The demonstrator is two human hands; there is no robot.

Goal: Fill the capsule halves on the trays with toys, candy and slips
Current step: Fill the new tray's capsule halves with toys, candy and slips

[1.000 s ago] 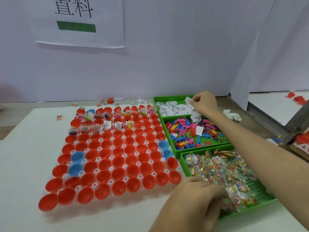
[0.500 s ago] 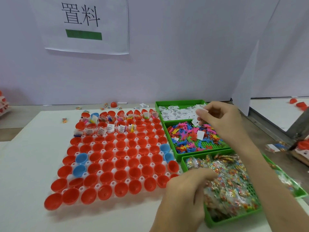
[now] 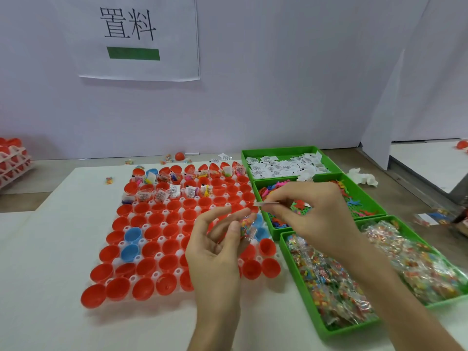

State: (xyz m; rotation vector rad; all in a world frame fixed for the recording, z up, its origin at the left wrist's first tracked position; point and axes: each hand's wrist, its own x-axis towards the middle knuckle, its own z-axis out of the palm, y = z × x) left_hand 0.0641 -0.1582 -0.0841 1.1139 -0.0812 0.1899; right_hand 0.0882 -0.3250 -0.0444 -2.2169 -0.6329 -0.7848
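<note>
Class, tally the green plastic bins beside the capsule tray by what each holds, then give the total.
Green plastic bin of white paper slips: 1
Green plastic bin of small coloured plastic toys: 1
Green plastic bin of clear-wrapped candy packets: 1
Total: 3

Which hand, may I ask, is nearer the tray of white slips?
Right. The right hand, pinching a slip, hovers over the toy tray next to the slips tray; the left hand, holding a candy packet, is farther off over the capsule halves.

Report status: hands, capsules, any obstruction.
Left hand pinching candy packet; right hand pinching paper slip. Capsule halves: far rows partly filled, rest empty. Nothing in the way.
</note>
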